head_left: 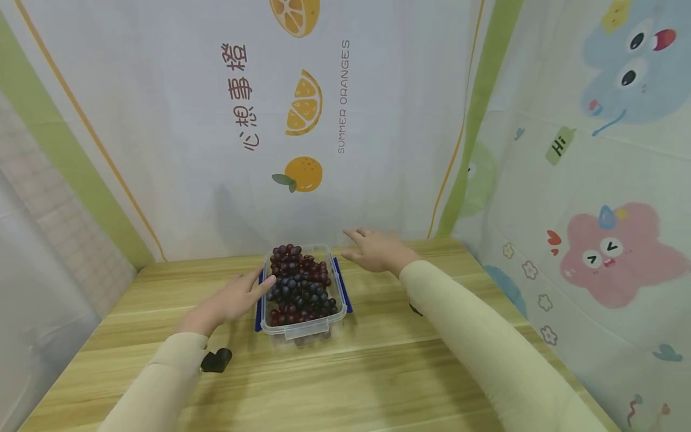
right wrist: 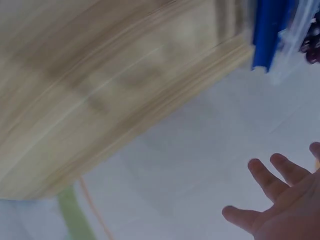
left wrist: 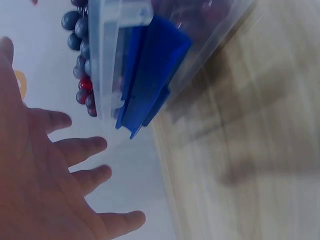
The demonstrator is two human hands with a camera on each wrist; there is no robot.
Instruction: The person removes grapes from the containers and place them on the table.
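A clear plastic food container [head_left: 308, 329] stands on the wooden table, filled with bunches of red and dark purple grapes [head_left: 299, 288]. Blue side latches [left wrist: 152, 72] hang down along its left and right walls. At the container's left side is my left hand [head_left: 234, 298], fingers spread and straight, the thumb near the rim; whether it touches cannot be told. My right hand [head_left: 378, 249] hovers beyond the right rear corner with fingers extended, apart from the container. Neither hand holds anything. In the right wrist view the right hand's fingers [right wrist: 270, 180] are spread below the blue latch.
The wooden table [head_left: 378, 372] reaches back to a white curtain [head_left: 399, 120] printed with oranges. Another printed curtain [head_left: 610, 180] hangs along the right side. A black object [head_left: 216, 360] sits at the left wrist.
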